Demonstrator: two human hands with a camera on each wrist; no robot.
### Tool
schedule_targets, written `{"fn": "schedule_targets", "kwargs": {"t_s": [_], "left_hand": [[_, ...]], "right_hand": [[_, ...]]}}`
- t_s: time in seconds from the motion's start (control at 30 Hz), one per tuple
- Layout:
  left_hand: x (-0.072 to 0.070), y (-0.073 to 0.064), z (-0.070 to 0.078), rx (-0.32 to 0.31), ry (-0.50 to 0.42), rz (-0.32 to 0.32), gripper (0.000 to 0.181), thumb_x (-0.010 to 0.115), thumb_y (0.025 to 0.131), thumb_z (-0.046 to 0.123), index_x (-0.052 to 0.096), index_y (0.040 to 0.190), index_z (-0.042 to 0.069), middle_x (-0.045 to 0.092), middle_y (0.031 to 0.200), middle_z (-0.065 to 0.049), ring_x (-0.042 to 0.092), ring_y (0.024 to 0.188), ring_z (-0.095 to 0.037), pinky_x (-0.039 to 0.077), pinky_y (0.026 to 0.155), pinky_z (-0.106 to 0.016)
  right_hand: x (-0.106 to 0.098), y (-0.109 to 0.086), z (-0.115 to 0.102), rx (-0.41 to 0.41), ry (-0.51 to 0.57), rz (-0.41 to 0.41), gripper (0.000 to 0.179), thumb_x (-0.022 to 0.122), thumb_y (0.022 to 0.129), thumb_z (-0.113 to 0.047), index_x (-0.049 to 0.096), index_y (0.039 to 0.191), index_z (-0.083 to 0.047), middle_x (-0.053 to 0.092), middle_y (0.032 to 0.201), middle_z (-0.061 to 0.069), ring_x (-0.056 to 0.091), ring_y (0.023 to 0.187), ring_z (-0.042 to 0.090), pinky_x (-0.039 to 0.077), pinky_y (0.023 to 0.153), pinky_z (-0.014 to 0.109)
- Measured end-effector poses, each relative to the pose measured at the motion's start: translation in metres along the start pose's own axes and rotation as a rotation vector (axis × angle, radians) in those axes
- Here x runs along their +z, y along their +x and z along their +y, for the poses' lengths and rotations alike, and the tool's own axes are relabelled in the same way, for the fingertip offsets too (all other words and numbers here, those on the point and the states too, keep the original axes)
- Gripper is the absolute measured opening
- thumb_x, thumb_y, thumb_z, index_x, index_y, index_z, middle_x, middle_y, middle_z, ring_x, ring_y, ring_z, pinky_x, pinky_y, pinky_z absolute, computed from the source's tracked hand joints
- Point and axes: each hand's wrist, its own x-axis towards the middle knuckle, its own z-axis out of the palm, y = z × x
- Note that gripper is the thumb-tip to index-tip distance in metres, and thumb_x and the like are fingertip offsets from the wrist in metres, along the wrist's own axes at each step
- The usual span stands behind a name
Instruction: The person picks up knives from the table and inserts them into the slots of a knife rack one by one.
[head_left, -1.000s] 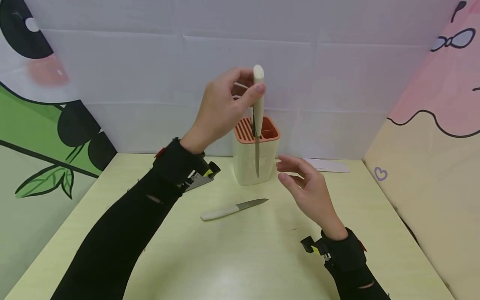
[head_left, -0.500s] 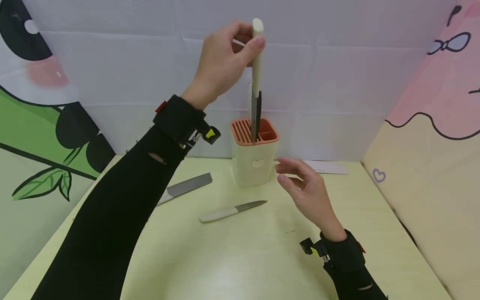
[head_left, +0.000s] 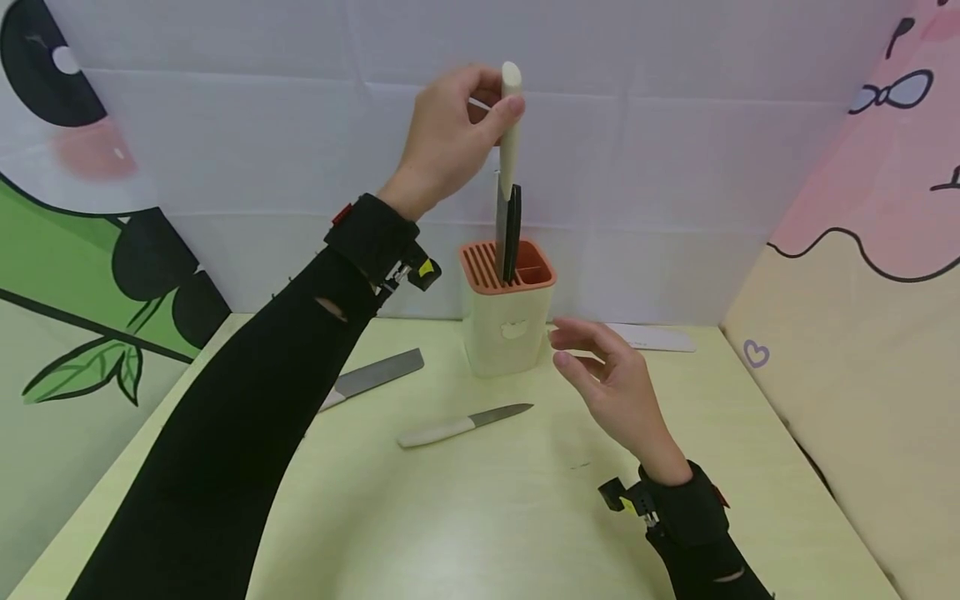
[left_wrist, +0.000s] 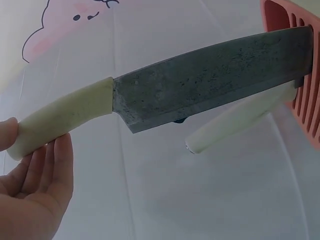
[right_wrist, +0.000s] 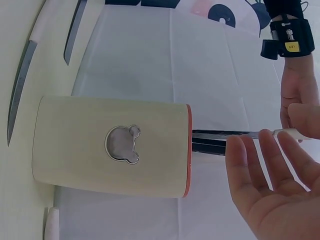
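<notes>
"How does that broad-bladed kitchen knife with the cream handle look?"

"On my remote feed I see a grey metal blade, darkly mottled, paler along its edge, upright with its tip at the slots in the coral-red top of a cream, box-shaped holder."

"And the hands?"

"I see the left hand pinching the handle; the right hand, fingers loosely bent, is near the holder."
</notes>
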Motion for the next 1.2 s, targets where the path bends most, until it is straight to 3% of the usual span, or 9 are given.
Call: {"fn": "schedule_targets", "kwargs": {"t_s": [0.23, 0.53, 0.77, 1.03, 1.2], "left_hand": [[0.004, 0.003, -0.015, -0.011, 0.018, 0.006, 0.032, 0.065, 0.108, 0.025, 0.066, 0.133, 0.005, 0.066, 0.119, -0.007, 0.069, 0.094, -0.014, 0.058, 0.086, -0.023], [0.017, 0.007, -0.038, 0.004, 0.059, 0.009, 0.031, 0.065, 0.108, 0.024, 0.067, 0.132, 0.004, 0.066, 0.120, -0.009, 0.064, 0.106, -0.015, 0.054, 0.088, -0.021], [0.024, 0.004, -0.061, 0.012, 0.071, 0.000, 0.030, 0.065, 0.108, 0.021, 0.067, 0.132, 0.003, 0.066, 0.121, -0.012, 0.063, 0.110, -0.018, 0.053, 0.092, -0.021], [0.030, -0.002, -0.076, -0.014, 0.079, -0.014, 0.029, 0.065, 0.108, 0.021, 0.066, 0.132, 0.003, 0.066, 0.120, -0.012, 0.064, 0.111, -0.019, 0.054, 0.093, -0.023], [0.035, -0.006, -0.085, -0.014, 0.078, -0.017, 0.028, 0.065, 0.108, 0.020, 0.066, 0.130, 0.002, 0.066, 0.119, -0.013, 0.064, 0.109, -0.022, 0.054, 0.093, -0.026]], "right_hand": [[-0.001, 0.001, 0.001, -0.006, -0.012, -0.003, 0.043, 0.072, 0.099, 0.002, 0.065, 0.141, -0.005, 0.070, 0.127, 0.012, 0.068, 0.117, 0.020, 0.058, 0.098, 0.023], [-0.001, 0.001, 0.001, 0.001, -0.025, -0.002, 0.042, 0.072, 0.099, 0.002, 0.066, 0.141, -0.007, 0.070, 0.127, 0.012, 0.069, 0.117, 0.019, 0.058, 0.098, 0.022], [0.000, 0.000, -0.001, 0.003, -0.016, -0.006, 0.042, 0.072, 0.099, 0.002, 0.066, 0.140, -0.006, 0.069, 0.129, 0.015, 0.068, 0.117, 0.018, 0.058, 0.098, 0.023], [0.000, 0.000, -0.001, -0.002, -0.022, -0.013, 0.042, 0.072, 0.099, 0.002, 0.066, 0.140, -0.005, 0.069, 0.131, 0.012, 0.068, 0.117, 0.018, 0.058, 0.098, 0.023], [0.000, 0.000, -0.001, 0.001, -0.015, -0.017, 0.041, 0.072, 0.099, 0.002, 0.065, 0.139, -0.002, 0.068, 0.133, 0.017, 0.068, 0.118, 0.019, 0.058, 0.098, 0.023]]}}
